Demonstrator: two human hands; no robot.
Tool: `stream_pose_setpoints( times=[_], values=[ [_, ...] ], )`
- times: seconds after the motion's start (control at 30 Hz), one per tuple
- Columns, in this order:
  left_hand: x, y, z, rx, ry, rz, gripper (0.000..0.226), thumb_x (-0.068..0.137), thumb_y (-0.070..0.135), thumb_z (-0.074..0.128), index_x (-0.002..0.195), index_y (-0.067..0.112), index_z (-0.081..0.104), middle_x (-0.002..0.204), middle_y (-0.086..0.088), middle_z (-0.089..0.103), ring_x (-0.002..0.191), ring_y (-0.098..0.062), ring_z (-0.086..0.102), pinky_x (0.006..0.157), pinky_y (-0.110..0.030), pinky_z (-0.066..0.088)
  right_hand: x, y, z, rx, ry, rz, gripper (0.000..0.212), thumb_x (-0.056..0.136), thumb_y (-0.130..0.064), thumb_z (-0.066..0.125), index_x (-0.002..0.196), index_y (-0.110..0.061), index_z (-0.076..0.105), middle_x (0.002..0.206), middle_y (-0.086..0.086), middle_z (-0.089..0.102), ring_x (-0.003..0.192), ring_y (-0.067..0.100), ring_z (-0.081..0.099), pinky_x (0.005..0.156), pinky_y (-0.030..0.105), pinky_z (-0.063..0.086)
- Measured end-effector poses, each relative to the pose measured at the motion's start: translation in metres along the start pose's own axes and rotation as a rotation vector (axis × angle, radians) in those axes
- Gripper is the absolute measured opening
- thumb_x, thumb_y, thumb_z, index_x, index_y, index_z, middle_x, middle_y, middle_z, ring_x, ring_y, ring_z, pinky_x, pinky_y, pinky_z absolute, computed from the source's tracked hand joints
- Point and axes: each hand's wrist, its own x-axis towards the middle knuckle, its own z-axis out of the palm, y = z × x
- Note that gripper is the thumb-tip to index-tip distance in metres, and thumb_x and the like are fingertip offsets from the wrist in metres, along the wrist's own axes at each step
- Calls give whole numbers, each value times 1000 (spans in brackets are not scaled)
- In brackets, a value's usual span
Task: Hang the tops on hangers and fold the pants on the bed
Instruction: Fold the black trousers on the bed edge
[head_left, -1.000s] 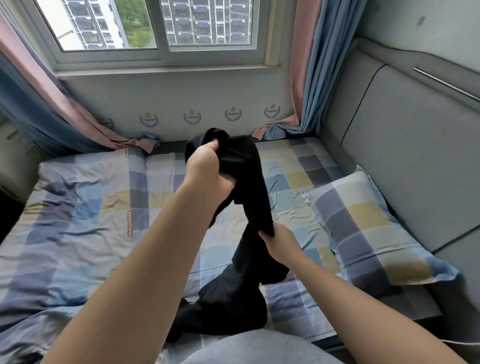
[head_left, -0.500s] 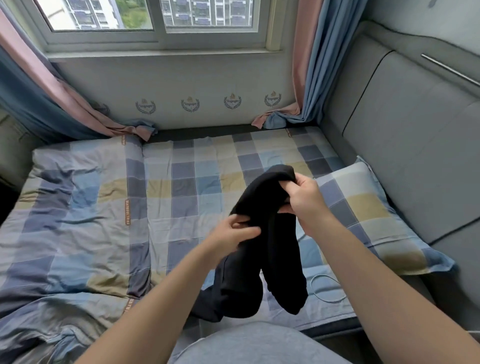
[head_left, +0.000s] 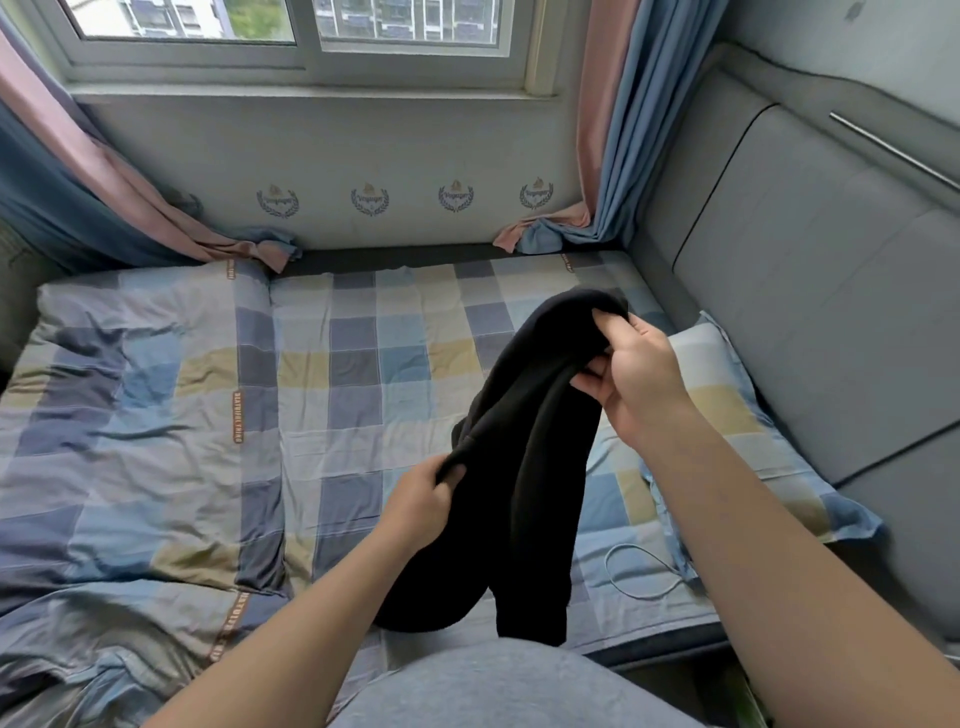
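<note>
The black pants (head_left: 524, 467) hang in the air above the bed (head_left: 332, 395), doubled over so the two lengths drop toward the near edge, their ends just over the sheet. The right hand (head_left: 636, 379) holds the top of the bundle, fingers curled around the upper fold near the pillow (head_left: 737, 415). The left hand (head_left: 421, 501) pinches the fabric lower down, thumb and fingers closed on an edge. The checked sheet lies rumpled at the left. A thin white cable (head_left: 641, 571) loops on the bed beside the pillow. Curtains (head_left: 618, 135) hang by the window (head_left: 306, 36), their ends resting on the far edge.
</note>
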Motion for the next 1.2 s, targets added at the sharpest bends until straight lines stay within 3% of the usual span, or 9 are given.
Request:
stream_pose_setpoints(
  times=[0.1,0.3,0.57,0.73,0.83,0.93,1.0,1.1,1.2],
  values=[
    [-9,7,-15,-132,98,17,22,104,26,49,112,26,69,100,6,74,97,-18,68,87,-40,52,1,11,-5,-48,13,12,12,102,-23,55,105,-20,66,105,4,72,93,21,70,67,32,56],
    [-18,36,-43,-290,212,98,24,105,25,49,100,16,71,90,-6,72,84,-20,64,75,-39,49,-8,39,-8,-141,-39,88,11,100,-17,57,106,-20,66,112,0,74,110,21,67,93,39,55],
    [-27,84,-78,-605,299,2,24,105,37,47,94,28,67,99,2,70,97,-14,65,80,-30,54,-33,74,1,-394,-346,167,17,99,-21,59,114,-17,64,114,2,73,109,20,68,95,38,52],
    [-31,105,-92,-841,298,-94,22,104,41,47,98,26,61,106,-3,68,98,-20,65,75,-33,54,-41,104,-7,-655,-500,187,84,82,-48,76,152,-32,32,146,-15,37,135,6,35,109,31,34],
    [-35,113,-91,-911,245,-133,22,103,45,47,97,27,59,107,-3,68,97,-21,65,70,-34,53,-40,122,-9,-601,-404,356,125,56,-77,77,156,-40,12,158,-10,30,142,16,34,114,45,35],
    [-38,118,-86,-959,207,-167,22,102,45,50,98,26,60,107,-4,69,97,-23,66,70,-35,54,-36,135,-18,-292,-387,717,103,61,-88,64,146,-33,45,143,0,56,128,30,56,95,55,51],
    [-40,121,-82,-963,184,-191,23,102,45,51,101,25,61,108,-6,69,98,-25,67,71,-36,54,-35,140,-24,-51,-469,820,83,78,-83,53,138,-27,58,138,8,61,128,35,57,104,57,45],
    [-38,116,-78,-947,173,-214,24,102,43,51,104,22,61,110,-7,68,100,-25,67,72,-36,54,-37,134,-20,68,-403,751,57,94,-53,55,136,-15,61,139,15,59,133,35,52,117,49,34],
    [-34,105,-74,-913,126,-245,29,103,37,52,118,14,60,116,-10,68,105,-28,66,80,-38,56,-31,121,-15,37,-169,596,46,93,-17,59,138,-10,55,120,20,67,106,33,67,90,43,56]
  ],
)
